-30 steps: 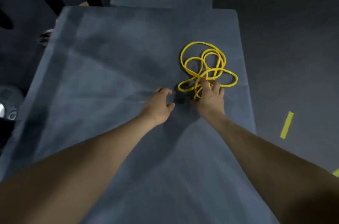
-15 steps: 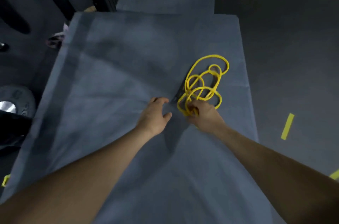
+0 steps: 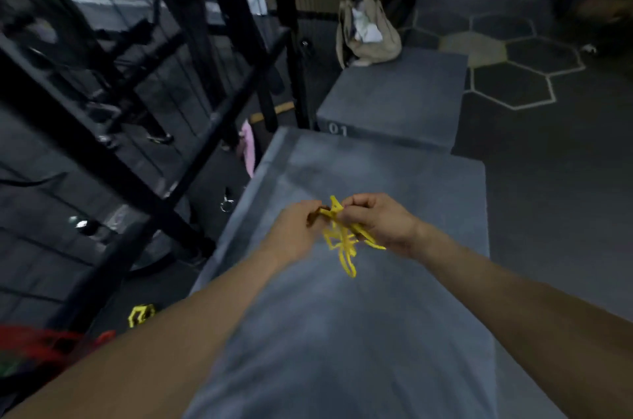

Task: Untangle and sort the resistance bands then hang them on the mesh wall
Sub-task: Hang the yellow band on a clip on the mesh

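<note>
The fingers [image 3: 356,204] of the right hand [image 3: 378,223] are curled and pinch the yellow resistance band [image 3: 342,240] at its upper bunch. The fingers of the left hand [image 3: 294,230] are curled onto the same bunch from the other side; both hands touch the band just beside each other. Half a second ago the band lay in loose loops on the grey padded box [image 3: 411,185] with only the right hand on it; it is now lifted clear of that surface and held between both hands, above the box. The view has also swung upward, bringing a black rack [image 3: 191,130] into sight on the left.

A beige bag [image 3: 371,38] stands on a second grey box [image 3: 394,99] marked "01"; white material shows in its open top.

The band is thin, bright yellow and tangled, with several loops hanging down below the hands. Motion blur hides the finer crossings.
</note>
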The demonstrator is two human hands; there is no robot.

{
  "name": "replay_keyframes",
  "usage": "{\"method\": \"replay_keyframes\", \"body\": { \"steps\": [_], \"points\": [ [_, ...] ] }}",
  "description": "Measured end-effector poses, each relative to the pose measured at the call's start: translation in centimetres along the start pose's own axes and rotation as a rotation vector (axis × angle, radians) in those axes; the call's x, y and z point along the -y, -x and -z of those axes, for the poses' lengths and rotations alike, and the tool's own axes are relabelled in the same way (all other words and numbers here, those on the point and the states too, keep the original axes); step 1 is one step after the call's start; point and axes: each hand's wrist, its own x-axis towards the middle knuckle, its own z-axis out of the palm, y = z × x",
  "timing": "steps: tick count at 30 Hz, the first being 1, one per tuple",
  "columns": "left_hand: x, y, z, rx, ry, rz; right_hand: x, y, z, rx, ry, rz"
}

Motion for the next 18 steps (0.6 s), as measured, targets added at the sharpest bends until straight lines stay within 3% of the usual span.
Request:
{"method": "replay_keyframes", "body": {
  "steps": [5, 10, 13, 18],
  "points": [
    [-3.4, 5.7, 8.5, -0.121, 0.121, 0.074, 7.2, 3.2, -4.0, 0.131, -0.175, 0.06],
    [-5.8, 11.3, 14.9, -0.296, 0.099, 0.129, 13.7, 6.0, -7.2, 0.193, -0.142, 0.088],
    [-6.7, 14.2, 18.1, -0.43, 0.027, 0.136, 16.7, 6.6, -9.0, 0.183, 0.018, 0.108],
    [-7.7, 18.3, 21.5, -0.522, -0.03, 0.221, 20.2, 7.1, -11.6, 0.075, 0.589, 0.257]
  ]
}}
